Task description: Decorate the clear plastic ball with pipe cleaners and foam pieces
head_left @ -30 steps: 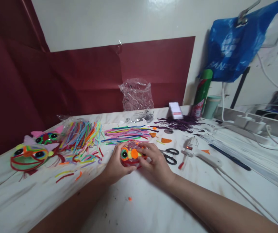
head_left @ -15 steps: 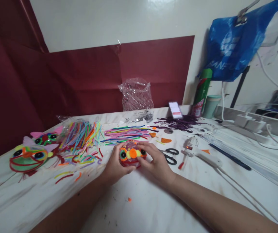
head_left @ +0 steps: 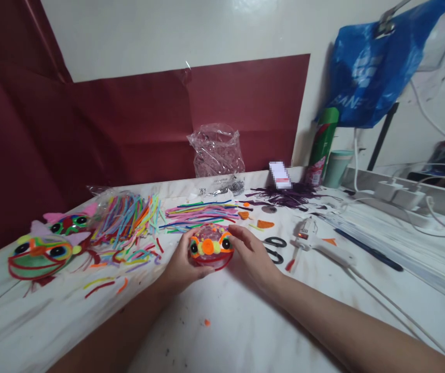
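Note:
A small round craft face (head_left: 211, 248) with orange pom nose, black eyes and a red pipe-cleaner mouth stands on the white table (head_left: 245, 321). My left hand (head_left: 181, 267) cups its left side with curled fingers. On its right side my right hand (head_left: 251, 254) rests, fingers on the edge of the face. It now faces me.
Two finished craft faces (head_left: 41, 254) lie at the left. Piles of coloured pipe-cleaner pieces (head_left: 129, 217) and strips (head_left: 202, 212) sit behind. Black scissors (head_left: 272, 247) and a white glue gun (head_left: 315, 243) lie to the right, with cables, a power strip (head_left: 397, 197) and a blue bag (head_left: 370, 67).
Both hands have turned the craft face so its front, with both eyes and the red mouth, now shows toward me. The right fingers have slid off its front to its side.

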`<control>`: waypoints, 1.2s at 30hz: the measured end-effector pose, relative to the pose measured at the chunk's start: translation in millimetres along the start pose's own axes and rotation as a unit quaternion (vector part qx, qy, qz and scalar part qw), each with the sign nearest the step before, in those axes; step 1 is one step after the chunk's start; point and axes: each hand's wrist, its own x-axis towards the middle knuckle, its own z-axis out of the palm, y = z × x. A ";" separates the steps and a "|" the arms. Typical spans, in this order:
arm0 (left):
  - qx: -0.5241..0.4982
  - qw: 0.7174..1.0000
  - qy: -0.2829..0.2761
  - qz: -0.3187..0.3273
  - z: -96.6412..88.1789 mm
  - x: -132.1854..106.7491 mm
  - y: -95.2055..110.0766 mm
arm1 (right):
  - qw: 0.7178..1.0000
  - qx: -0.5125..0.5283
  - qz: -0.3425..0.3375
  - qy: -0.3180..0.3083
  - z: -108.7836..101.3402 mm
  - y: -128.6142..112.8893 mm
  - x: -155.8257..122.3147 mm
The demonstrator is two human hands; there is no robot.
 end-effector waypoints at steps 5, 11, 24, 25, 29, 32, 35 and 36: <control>0.022 1.000 0.003 0.008 1.6 -0.4 0.7 | 0.999 0.007 -0.011 -0.042 1.4 -0.9 -3.9; 0.134 0.988 0.034 0.069 4.4 -2.6 -3.5 | 0.997 -0.042 -0.049 -0.038 6.6 2.1 -7.4; 0.182 0.976 0.079 0.091 9.9 -2.9 -2.4 | 0.997 0.007 -0.020 -0.071 5.6 2.1 -3.5; 0.176 0.977 0.079 0.087 9.3 -2.6 -2.3 | 0.998 0.007 -0.012 -0.069 4.8 1.3 -3.1; 0.178 0.977 0.075 0.085 8.2 -2.2 0.0 | 0.998 -0.029 -0.010 -0.052 2.9 -0.7 -2.5; 0.186 0.977 0.069 0.080 8.2 -2.4 0.9 | 0.996 -0.060 -0.065 -0.033 2.9 -2.1 -2.9; 0.189 0.977 0.061 0.075 8.0 -2.7 -0.5 | 0.991 -0.086 -0.096 -0.031 3.7 -4.1 -3.8; 0.193 0.976 0.058 0.076 7.9 -2.8 -1.2 | 0.991 -0.089 -0.095 -0.034 4.0 -4.5 -4.2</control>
